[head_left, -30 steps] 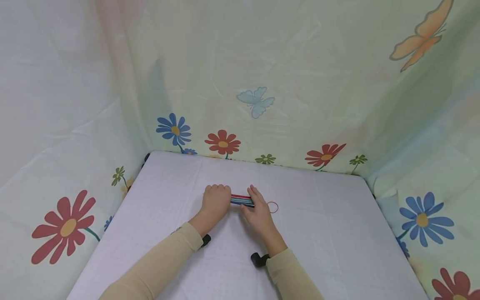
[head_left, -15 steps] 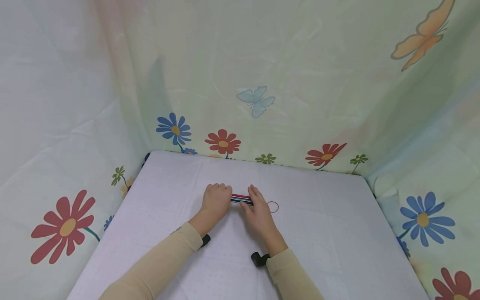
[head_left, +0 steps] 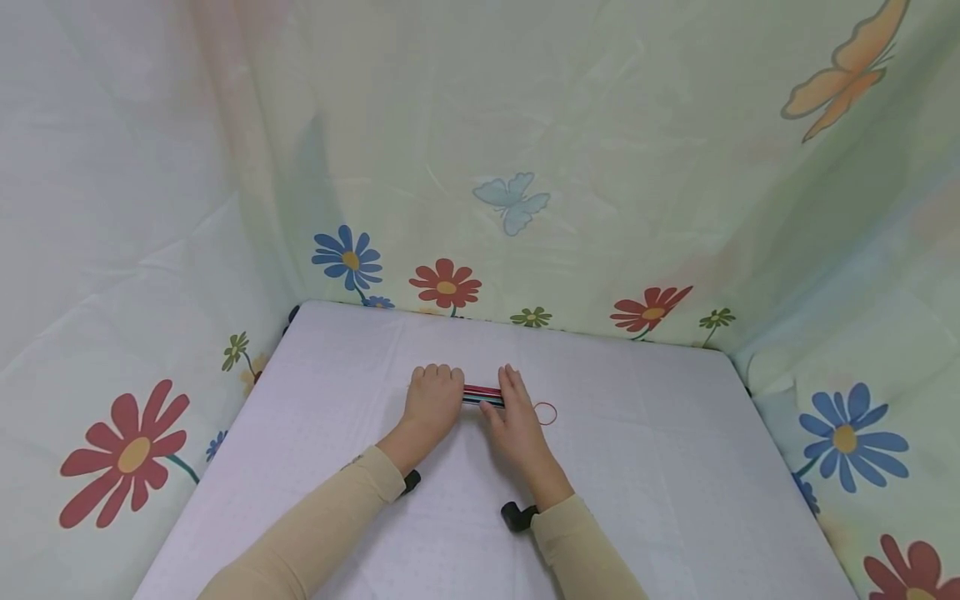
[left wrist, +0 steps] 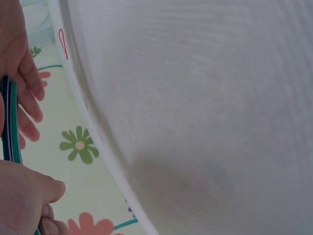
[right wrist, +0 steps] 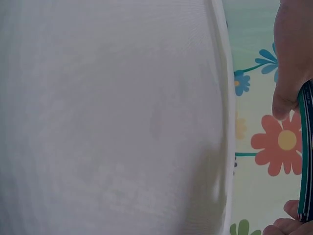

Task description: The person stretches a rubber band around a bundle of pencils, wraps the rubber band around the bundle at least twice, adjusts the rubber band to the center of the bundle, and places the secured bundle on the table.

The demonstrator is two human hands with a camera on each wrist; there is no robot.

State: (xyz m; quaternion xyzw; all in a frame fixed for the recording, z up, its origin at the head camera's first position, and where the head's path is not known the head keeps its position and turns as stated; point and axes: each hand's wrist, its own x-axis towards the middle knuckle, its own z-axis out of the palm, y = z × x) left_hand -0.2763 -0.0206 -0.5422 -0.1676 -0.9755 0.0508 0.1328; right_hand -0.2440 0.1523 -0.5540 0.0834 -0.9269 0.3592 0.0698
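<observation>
A bundle of slim pencils (head_left: pixel 482 396), with red, dark and teal barrels showing, lies between the two hands close over the white table. My left hand (head_left: pixel 433 402) grips the left part of the bundle, its fingers curled round it and hiding that end. At the other end, my right hand (head_left: pixel 516 418) has its fingers extended and its thumb apart, with the pencil ends against the palm side. In the left wrist view, green and dark blue pencils (left wrist: pixel 11 122) span the gap between both hands. Pencil ends (right wrist: pixel 305 215) show beside the right fingers in the right wrist view.
A thin red rubber band (head_left: pixel 546 413) lies on the white-covered table (head_left: pixel 637 467), just right of the right hand. Black wrist mounts (head_left: pixel 517 518) sit near both cuffs. A flowered curtain (head_left: pixel 585 208) encloses the table's back and sides.
The right hand's fingers have straightened and shifted slightly up and left, narrowing the visible stretch of pencils. The colours showing on the bundle have changed. The left hand has barely moved.
</observation>
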